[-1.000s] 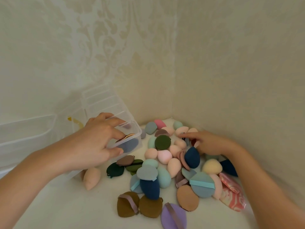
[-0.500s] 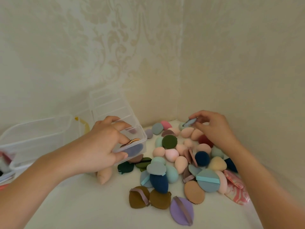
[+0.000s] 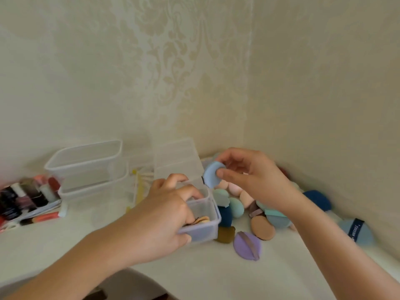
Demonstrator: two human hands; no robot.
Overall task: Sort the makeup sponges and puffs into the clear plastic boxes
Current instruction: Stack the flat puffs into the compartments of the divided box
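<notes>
Pinches a round blue puff [image 3: 213, 174] on edge between thumb and fingertips of the right grip [image 3: 255, 180], above the pile of sponges [image 3: 236, 207] in the wall corner and just beside the small clear box [image 3: 205, 231]. Clasps that box with the left grip [image 3: 164, 217], fingers curled over the rim and thumb at the front wall, hiding much of the inside; shows only a few flat tan puffs [image 3: 203, 219] past the fingers. Covers a good part of the pile with the right wrist and forearm, leaving a purple puff [image 3: 246, 245] and a navy puff [image 3: 318, 199] in sight on the tabletop [image 3: 216, 278]. Bears a dark ribbon with white lettering on the blue-grey puff [image 3: 355, 231] at the right, too blurred to read. Smears the cosmetics [image 3: 26, 198] at the far left into colour, cut off by the frame edge, beside the stacked clear boxes [image 3: 86, 161].
</notes>
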